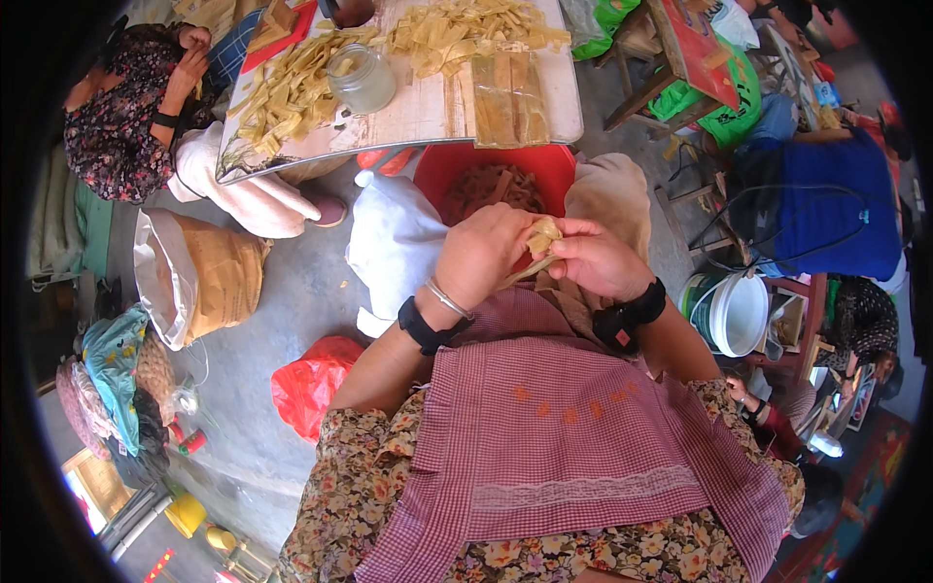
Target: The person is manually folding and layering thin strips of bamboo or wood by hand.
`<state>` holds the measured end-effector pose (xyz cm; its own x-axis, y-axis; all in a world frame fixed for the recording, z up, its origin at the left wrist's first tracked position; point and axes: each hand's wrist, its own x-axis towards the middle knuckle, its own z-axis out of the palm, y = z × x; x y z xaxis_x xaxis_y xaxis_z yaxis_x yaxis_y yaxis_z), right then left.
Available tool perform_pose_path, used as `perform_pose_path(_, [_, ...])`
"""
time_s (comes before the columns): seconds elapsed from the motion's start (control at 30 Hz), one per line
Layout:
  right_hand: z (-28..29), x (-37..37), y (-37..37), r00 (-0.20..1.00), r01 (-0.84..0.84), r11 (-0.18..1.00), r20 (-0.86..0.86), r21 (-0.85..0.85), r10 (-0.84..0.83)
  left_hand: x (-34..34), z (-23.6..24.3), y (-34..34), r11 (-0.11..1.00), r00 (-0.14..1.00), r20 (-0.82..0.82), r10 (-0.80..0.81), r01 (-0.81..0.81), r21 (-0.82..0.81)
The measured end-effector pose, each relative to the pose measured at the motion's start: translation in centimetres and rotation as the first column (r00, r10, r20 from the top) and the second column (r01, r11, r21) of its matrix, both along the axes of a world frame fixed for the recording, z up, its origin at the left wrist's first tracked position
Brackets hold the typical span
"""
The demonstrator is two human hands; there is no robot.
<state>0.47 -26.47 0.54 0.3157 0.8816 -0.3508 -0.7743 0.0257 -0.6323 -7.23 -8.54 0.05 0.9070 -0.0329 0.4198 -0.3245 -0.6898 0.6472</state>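
Observation:
My left hand [486, 255] and my right hand [601, 260] meet in front of my apron, both closed on a folded yellowish, translucent strip [542, 237]. The thumb and fingers of my right hand pinch its near side; a loose end hangs down between the hands. My left fingers are partly hidden behind the back of that hand. Just beyond them stands a red bucket [428, 178] with brownish pieces [491, 187] in it. On the table [428, 124] lie piles of similar yellowish strips [292, 92] and a flat stack of wide strips [510, 97].
A cloudy glass jar [362, 80] stands on the table. Left of me are an open brown paper sack [219, 277] and a red plastic bag [316, 384]. A white bucket [741, 323] stands at right. Another person [126, 126] sits at the table's left.

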Motion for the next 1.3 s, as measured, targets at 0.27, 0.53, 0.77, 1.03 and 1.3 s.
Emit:
perform_pose_path(0.27, [0.1,-0.4,1.0,0.987,0.077,0.987,0.151,-0.144,-0.055,-0.7,1.4,-0.5,0.999,0.961,-0.276,0.025,-0.013,0.043])
perform_pose_path(0.53, [2.5,1.2,0.1,0.957,0.038,0.963,0.288,-0.268,0.042,-0.7,0.5,1.7,0.696,0.728,-0.568,-0.384,-0.176,-0.696])
perform_pose_path(0.77, [2.1,2.7,-1.1,0.982,0.104,0.971,0.176,-0.216,-0.066,-1.7,1.1,1.9,0.559,0.691,-0.507,-0.514,-0.178,-0.810])
perform_pose_path(1.03, [2.2,1.7,0.4,0.961,0.073,0.965,0.276,-0.252,-0.001,-0.4,0.6,1.3,0.225,0.682,-0.404,-0.609,-0.340,-0.913])
perform_pose_path(1.3, [1.9,1.3,1.0,0.928,0.039,0.959,0.367,-0.280,0.070,-0.5,-0.4,1.1,0.100,0.639,-0.375,-0.672,-0.423,-0.900])
